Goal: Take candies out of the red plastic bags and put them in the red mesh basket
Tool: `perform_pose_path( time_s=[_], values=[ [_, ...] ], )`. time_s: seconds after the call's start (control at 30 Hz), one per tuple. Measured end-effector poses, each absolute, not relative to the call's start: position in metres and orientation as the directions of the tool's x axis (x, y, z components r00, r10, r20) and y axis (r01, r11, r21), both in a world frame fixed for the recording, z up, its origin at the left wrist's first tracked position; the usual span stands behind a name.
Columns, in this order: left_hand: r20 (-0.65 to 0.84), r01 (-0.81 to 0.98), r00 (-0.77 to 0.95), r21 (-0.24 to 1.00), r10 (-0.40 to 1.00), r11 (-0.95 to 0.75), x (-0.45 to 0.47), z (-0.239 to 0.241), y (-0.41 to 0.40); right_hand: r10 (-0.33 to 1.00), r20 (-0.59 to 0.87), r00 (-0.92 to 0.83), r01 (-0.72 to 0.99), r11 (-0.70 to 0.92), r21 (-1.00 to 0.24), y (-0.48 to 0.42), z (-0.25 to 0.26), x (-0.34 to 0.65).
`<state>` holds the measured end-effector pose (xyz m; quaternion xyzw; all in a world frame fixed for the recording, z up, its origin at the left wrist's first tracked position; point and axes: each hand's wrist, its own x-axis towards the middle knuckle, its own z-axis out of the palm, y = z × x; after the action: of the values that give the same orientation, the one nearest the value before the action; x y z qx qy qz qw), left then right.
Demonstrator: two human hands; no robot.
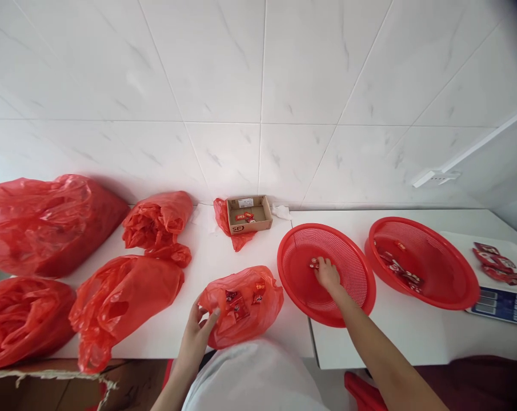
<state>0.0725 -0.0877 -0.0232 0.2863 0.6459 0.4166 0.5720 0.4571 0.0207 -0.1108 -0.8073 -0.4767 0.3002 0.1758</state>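
Observation:
My left hand [198, 328] grips the near left side of a small red plastic bag [241, 305] that holds several red packets and lies on the white table [224, 251]. My right hand [327, 274] reaches into a red mesh basket [327, 274], fingers curled over a small red packet [313, 264] near the basket's middle.
A second red basket [421, 260] with several packets stands to the right, beside a scale [498, 285] with red packets on it. Several larger red bags [125, 297] lie to the left. A small cardboard box [248, 214] sits against the tiled wall.

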Motion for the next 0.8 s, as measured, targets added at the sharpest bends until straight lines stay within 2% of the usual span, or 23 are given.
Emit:
perform_pose_path(
  time_s=[0.17,0.3,0.37,0.43,0.5,0.6,0.7,0.8],
  values=[
    [-0.486,-0.040,-0.228,0.870,0.843,0.491,0.067,-0.027,-0.091,0.892,-0.352,0.284,0.475,-0.450,-0.757,0.019,-0.086,0.428],
    [-0.414,0.014,-0.334,0.896,0.847,0.444,0.060,-0.031,-0.092,0.972,-0.177,0.151,0.206,-0.206,-0.957,0.004,-0.043,0.372],
    [-0.402,-0.003,-0.352,0.904,0.845,0.429,0.059,-0.031,-0.093,0.997,-0.078,0.018,0.208,-0.080,-0.975,-0.008,-0.025,0.335],
    [-0.411,-0.039,-0.351,0.904,0.841,0.425,0.060,-0.030,-0.093,0.996,0.044,-0.083,0.354,0.071,-0.932,-0.019,-0.015,0.304],
    [-0.418,-0.071,-0.345,0.904,0.841,0.421,0.061,-0.027,-0.094,0.979,0.161,-0.127,0.510,0.203,-0.836,-0.024,-0.013,0.286],
    [-0.416,-0.095,-0.337,0.908,0.845,0.409,0.059,-0.024,-0.097,0.954,0.264,-0.143,0.678,0.289,-0.676,-0.023,-0.019,0.285],
    [-0.405,-0.067,-0.340,0.911,0.849,0.408,0.055,-0.020,-0.100,0.957,0.236,-0.170,0.803,0.274,-0.529,-0.022,-0.029,0.299],
    [-0.396,-0.037,-0.343,0.912,0.851,0.409,0.053,-0.013,-0.105,0.979,0.080,-0.188,0.863,0.204,-0.463,-0.024,-0.041,0.312]
  ],
)
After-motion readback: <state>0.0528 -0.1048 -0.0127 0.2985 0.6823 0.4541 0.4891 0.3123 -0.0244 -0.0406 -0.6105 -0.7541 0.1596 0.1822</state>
